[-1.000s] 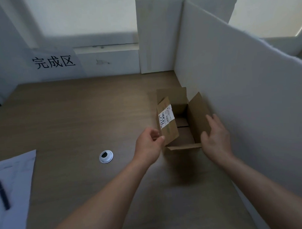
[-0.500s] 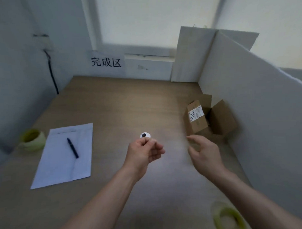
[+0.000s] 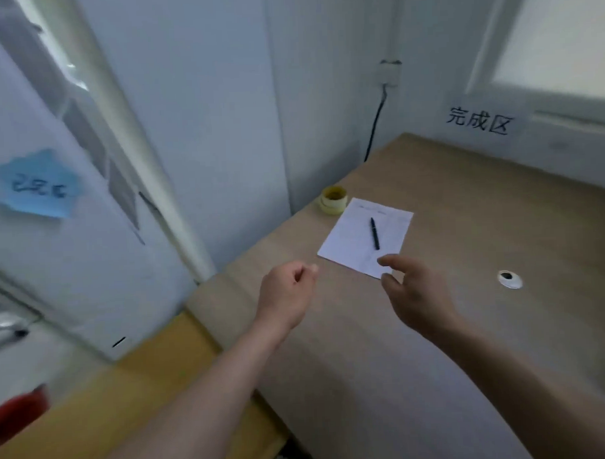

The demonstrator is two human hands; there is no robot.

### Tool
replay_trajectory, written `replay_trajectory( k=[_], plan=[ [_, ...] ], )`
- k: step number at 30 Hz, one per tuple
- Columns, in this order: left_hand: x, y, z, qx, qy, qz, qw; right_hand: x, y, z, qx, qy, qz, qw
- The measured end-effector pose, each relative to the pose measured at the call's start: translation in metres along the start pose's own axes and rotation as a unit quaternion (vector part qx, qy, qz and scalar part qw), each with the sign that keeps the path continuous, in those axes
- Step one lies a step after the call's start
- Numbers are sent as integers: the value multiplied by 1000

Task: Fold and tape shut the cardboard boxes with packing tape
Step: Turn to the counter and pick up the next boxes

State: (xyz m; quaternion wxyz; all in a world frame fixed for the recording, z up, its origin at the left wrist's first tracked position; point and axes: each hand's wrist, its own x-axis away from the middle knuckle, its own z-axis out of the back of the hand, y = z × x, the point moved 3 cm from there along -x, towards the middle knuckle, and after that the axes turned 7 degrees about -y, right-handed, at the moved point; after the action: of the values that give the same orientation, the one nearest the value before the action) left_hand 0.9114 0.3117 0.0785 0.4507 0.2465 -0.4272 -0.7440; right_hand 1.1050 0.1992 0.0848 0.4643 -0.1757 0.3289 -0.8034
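No cardboard box shows in the head view now. A yellowish roll of tape (image 3: 333,199) stands at the table's far left corner, against the wall. My left hand (image 3: 287,293) hovers over the table's left edge with its fingers curled and holds nothing. My right hand (image 3: 415,294) hangs above the table with relaxed, spread fingers, its fingertips over the near corner of a white sheet of paper (image 3: 366,237). Both hands are well short of the tape roll.
A black pen (image 3: 374,233) lies on the paper. A round cable grommet (image 3: 509,279) sits in the brown table (image 3: 469,326) to the right. A white panel with a blue note (image 3: 35,185) stands to the left. A wall sign (image 3: 479,122) hangs at the back.
The view has swung far to the left, so the open box and the white divider have left the frame. Both hands came away from the box and now hover near the paper.
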Motion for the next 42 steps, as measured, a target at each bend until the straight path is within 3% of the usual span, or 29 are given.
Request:
replay_trajectory(
  k=[3,9,18,26,37,42],
  plan=[
    [51,-34,56,-110,73,18,991,18,-46,-44,6,-60,78,995],
    [166,-89,150,-209,158,117,958,76,-128,-120,12,-177,186,966],
    [298,-166,235,-360,146,188,902,159,-223,-216,147,-284,338,885],
    [413,-249,322,-381,146,228,884,255,-314,-323,225,-303,397,837],
    [598,-383,411,-339,133,359,859,417,-392,-483,225,-455,401,762],
    [654,-414,429,-317,124,425,839,492,-390,-524,249,-503,405,721]
  ],
)
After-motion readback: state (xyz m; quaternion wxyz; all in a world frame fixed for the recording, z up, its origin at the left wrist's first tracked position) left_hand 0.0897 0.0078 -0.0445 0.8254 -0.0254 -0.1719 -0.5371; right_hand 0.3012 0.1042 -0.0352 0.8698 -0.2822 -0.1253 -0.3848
